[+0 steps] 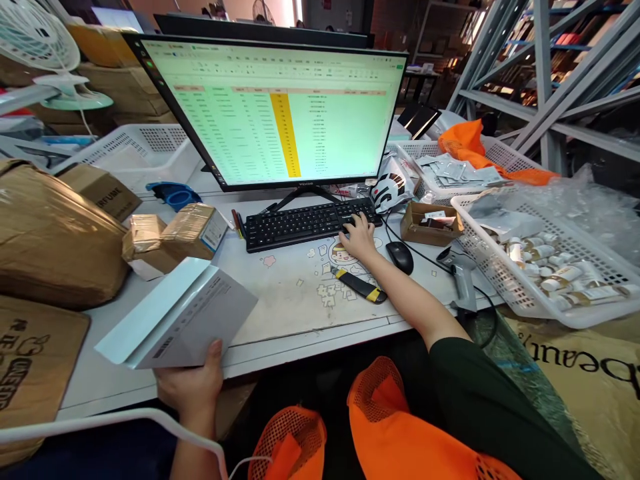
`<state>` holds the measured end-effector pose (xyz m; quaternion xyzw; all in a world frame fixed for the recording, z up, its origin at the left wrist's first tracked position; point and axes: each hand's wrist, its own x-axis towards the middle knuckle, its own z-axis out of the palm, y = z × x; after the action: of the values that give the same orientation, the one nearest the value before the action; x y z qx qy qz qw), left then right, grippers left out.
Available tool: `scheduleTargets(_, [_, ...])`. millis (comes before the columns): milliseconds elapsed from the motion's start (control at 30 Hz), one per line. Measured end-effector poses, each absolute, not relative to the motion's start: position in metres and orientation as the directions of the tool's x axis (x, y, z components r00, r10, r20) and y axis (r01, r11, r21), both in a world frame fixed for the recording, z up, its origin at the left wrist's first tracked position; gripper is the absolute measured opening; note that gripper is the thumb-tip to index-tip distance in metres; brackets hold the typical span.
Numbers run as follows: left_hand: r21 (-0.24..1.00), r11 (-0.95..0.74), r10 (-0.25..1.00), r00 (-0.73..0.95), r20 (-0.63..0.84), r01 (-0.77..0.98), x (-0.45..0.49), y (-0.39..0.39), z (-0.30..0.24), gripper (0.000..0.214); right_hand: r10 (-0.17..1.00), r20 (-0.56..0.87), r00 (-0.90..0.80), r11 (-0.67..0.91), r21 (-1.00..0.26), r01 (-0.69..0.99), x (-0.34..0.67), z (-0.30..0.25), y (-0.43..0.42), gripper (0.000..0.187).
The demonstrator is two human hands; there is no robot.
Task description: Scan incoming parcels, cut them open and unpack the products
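My left hand point(193, 383) grips a flat white box point(177, 317) with a barcode, held tilted over the desk's front edge. My right hand point(358, 235) rests with spread fingers on the right end of a black keyboard point(305, 224), holding nothing. Above the keyboard stands a monitor point(275, 110) showing a green spreadsheet with one yellow column. A black mouse point(401, 257) lies just right of my right wrist. A yellow and black utility knife point(359, 284) lies on the desk mat beside my right forearm.
Taped brown parcels point(175, 233) and a large brown bag point(47, 237) sit at left. White baskets point(545, 273) with small tubes stand at right, a barcode scanner point(463, 280) before them. An open small carton point(431, 223) lies near the mouse. Orange mesh bags point(400, 427) lie below.
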<state>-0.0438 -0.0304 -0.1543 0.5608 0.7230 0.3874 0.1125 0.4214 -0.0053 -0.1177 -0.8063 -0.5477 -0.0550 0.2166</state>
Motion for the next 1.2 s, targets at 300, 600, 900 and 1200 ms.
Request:
scheduleTargets(300, [0.706,0.073,0.902,-0.349,0.255,0.704,-0.043,-0.030,-0.156,0.111,0.890,0.290,0.352,-0.285,-0.250,0.925,0.413,-0.096,0.038,0.048])
scheduleTargets(600, [0.691,0.147,0.909,-0.372,0.187,0.707,-0.041,-0.030,-0.149,0.111,0.869,0.261,0.419,-0.357,-0.254,0.899,0.419,-0.093,0.039,0.060])
scheduleTargets(900, [0.691,0.103,0.906,-0.354,0.231,0.715,-0.043,-0.028,-0.156,0.107,0.881,0.297,0.367,-0.316,-0.207,0.926,0.424,-0.122,-0.012,0.059])
scheduleTargets(1200, [0.697,0.062,0.898,-0.344,0.273,0.715,-0.045,-0.026,-0.164,0.093,0.868,0.370,0.331,-0.273,-0.203,0.940,0.422,-0.125,-0.012,0.059])
